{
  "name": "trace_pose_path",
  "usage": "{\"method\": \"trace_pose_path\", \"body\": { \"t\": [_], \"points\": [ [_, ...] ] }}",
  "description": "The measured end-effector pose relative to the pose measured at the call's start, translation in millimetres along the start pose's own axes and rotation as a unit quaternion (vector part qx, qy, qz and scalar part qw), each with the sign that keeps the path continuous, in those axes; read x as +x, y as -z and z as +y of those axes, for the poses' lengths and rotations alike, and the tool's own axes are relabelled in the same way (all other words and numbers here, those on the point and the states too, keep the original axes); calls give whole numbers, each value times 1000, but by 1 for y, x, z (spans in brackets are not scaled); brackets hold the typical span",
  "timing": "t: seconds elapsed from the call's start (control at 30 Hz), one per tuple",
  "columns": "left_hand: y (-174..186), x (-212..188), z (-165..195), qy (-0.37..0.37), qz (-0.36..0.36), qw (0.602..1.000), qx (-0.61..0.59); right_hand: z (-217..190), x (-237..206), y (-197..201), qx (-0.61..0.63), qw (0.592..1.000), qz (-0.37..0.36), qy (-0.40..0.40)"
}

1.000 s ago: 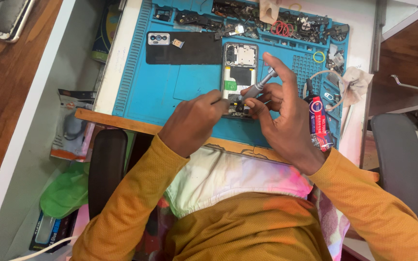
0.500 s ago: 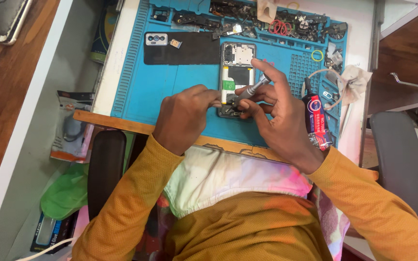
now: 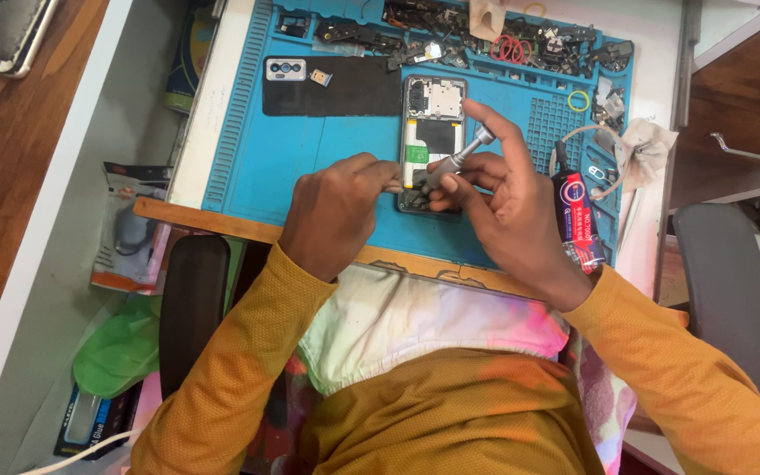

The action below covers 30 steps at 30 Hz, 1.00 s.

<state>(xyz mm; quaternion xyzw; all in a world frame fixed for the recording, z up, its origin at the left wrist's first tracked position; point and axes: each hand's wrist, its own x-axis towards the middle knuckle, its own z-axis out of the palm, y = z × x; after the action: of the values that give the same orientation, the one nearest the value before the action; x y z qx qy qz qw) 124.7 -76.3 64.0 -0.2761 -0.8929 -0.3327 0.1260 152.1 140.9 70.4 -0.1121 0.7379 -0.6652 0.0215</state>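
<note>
An opened phone [image 3: 434, 119] with its back off lies on the blue work mat [image 3: 310, 158], circuit board and battery showing. My right hand [image 3: 507, 211] grips a silver screwdriver [image 3: 457, 158] whose tip points down into the phone's lower part. My left hand [image 3: 332, 215] rests on the mat at the phone's left edge, fingers curled, pinching something thin and metal; what it is I cannot tell. The phone's lower end is hidden by my fingers.
A black back cover [image 3: 332, 86] lies on the mat left of the phone. Small parts and red rings [image 3: 510, 48] fill the mat's far trays. A glue tube [image 3: 578, 215] lies by my right wrist. Chair armrests [image 3: 191, 303] flank me; a drawer handle [image 3: 741, 149] is at right.
The screwdriver's tip has shifted slightly on the phone's lower part, and my left hand's fingers have closed in toward the phone's left edge. The phone has stayed in place.
</note>
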Motion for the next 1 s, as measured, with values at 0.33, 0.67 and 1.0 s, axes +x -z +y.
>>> {"method": "trace_pose_path", "body": {
  "t": [0.33, 0.67, 1.0],
  "points": [
    [0, 1, 0, -12, -8, 1000, -2, 10, 3, 4, 40, 999, 18, -14],
    [1, 1, 0, -17, -13, 1000, 4, 11, 3, 4, 40, 999, 28, -14],
    [-1, 0, 0, -12, -13, 1000, 11, 12, 3, 5, 30, 999, 6, -37]
  ]
}}
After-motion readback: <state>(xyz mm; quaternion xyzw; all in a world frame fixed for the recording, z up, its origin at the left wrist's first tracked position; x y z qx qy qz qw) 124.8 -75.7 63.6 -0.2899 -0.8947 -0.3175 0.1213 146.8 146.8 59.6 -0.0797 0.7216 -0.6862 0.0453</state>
